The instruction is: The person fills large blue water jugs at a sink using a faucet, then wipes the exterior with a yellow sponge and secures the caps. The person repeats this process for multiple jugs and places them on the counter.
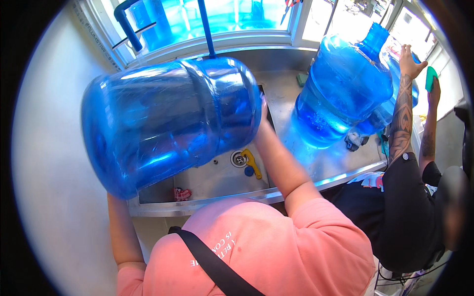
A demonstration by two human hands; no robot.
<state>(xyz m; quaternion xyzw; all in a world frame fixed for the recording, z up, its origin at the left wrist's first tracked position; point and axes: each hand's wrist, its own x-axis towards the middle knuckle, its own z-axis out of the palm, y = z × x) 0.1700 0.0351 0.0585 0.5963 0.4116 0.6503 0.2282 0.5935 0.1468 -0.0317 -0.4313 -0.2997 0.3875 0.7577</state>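
Note:
A large blue translucent water jug (170, 122) lies on its side in the air over the steel sink (207, 185), between my two arms. My right hand (264, 109) is at the jug's right end, mostly hidden behind it. My left forearm reaches up to the jug's lower left end, which covers my left hand. Below the jug, a yellow plastic cap tool (252, 164) and a blue cap (249, 171) lie beside the drain (239, 158). A crumpled red-and-white wrapper (182, 194) rests near the sink's front edge.
At right, another blue jug (340, 88) stands tilted in view on the steel counter (285, 88), with more jugs behind it. A co-worker in black holds a green pad (430, 78). A green sponge (301, 79), a grey cloth (354, 140) and a blue pipe (127, 27) are nearby.

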